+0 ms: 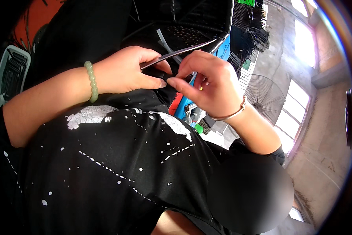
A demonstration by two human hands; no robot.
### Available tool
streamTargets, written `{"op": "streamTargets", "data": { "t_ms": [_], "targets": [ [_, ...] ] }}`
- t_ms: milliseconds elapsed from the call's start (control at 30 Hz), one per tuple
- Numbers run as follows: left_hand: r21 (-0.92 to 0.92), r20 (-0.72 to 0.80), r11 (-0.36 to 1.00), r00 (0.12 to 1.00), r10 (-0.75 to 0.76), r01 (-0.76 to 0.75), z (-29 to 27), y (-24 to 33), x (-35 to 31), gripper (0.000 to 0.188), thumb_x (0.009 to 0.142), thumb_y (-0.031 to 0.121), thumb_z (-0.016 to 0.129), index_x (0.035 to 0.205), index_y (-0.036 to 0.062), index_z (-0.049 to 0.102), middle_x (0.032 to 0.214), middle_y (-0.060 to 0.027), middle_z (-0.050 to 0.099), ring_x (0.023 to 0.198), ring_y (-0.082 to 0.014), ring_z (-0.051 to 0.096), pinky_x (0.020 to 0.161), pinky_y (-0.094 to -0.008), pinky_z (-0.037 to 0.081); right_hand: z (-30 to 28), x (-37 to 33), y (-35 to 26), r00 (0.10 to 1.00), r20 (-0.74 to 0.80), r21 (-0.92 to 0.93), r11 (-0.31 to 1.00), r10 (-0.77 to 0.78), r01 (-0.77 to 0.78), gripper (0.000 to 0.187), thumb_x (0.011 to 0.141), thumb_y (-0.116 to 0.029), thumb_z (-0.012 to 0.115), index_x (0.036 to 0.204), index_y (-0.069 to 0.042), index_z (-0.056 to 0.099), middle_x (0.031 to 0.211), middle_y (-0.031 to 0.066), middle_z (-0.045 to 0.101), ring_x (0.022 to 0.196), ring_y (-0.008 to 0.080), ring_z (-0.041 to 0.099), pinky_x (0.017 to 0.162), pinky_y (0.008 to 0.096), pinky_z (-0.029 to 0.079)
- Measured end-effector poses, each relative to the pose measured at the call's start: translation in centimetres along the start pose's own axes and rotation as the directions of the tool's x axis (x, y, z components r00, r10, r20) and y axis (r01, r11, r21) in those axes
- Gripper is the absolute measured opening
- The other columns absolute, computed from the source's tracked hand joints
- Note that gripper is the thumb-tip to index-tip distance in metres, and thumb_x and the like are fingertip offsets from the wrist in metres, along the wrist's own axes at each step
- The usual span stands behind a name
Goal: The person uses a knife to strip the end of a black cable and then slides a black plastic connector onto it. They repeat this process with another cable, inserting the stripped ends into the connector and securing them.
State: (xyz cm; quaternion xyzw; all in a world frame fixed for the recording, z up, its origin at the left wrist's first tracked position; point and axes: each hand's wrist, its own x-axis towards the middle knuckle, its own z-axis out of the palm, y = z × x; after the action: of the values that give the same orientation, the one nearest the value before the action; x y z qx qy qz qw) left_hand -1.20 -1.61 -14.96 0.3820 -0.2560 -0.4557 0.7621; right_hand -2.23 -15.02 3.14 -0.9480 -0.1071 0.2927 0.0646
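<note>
My left hand (pixel 131 72), with a green bead bracelet at its wrist, is closed on a long, dark, flat strip (pixel 180 51). The strip slants up to the right past my fingers and tapers at its far end. Thumb and fingertips of my right hand (pixel 213 80) are pinched together against the left thumb. Between the two hands is a small black piece (pixel 165 75), mostly covered by fingers, which both seem to grip. A pale grey strip (pixel 164 42) stands up just behind my hands. Beyond them is a black woven lattice piece (pixel 191 29).
A pale green basket (pixel 28 58) with dark strips in it stands at far left, near an orange-red surface (pixel 37 17). Bundles of black strips (pixel 254 31) lie beyond the lattice. A large round fan (pixel 264 96) stands at right, before bright windows (pixel 293 113).
</note>
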Motion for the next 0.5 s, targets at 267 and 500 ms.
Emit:
{"op": "streamTargets", "data": {
  "t_ms": [267, 500],
  "targets": [
    [-0.06, -0.006, 0.996, 0.998, 0.06, -0.061, 0.1, -1.1, 0.1, 0.03, 0.084, 0.005, 0.069, 0.112, -0.0011, 0.063, 0.101, -0.0028, 0.066, 0.088, -0.0051, 0.059, 0.074, -0.0199, 0.048, 0.0, 0.1, -0.4, 0.996, 0.046, 0.025, 0.996, 0.081, -0.082, 0.016, 0.077, -0.004, 0.074, 0.09, 0.001, 0.066, 0.089, 0.0081, 0.063, 0.058, 0.0118, 0.06, 0.05, 0.0222, 0.047],
    [-0.022, 0.001, 0.999, 0.999, 0.036, -0.036, 0.1, -0.5, 0.1, 0.03, 0.083, 0.006, 0.07, 0.111, -0.0014, 0.063, 0.101, -0.0038, 0.066, 0.091, -0.0064, 0.059, 0.077, -0.0218, 0.049, 0.7, -1.1, -0.2, 0.994, -0.109, 0.034, 0.999, -0.026, 0.03, 0.014, 0.077, -0.003, 0.071, 0.091, -0.006, 0.071, 0.088, 0.0073, 0.065, 0.061, 0.0211, 0.065, 0.054, 0.0296, 0.05]
  ]
}}
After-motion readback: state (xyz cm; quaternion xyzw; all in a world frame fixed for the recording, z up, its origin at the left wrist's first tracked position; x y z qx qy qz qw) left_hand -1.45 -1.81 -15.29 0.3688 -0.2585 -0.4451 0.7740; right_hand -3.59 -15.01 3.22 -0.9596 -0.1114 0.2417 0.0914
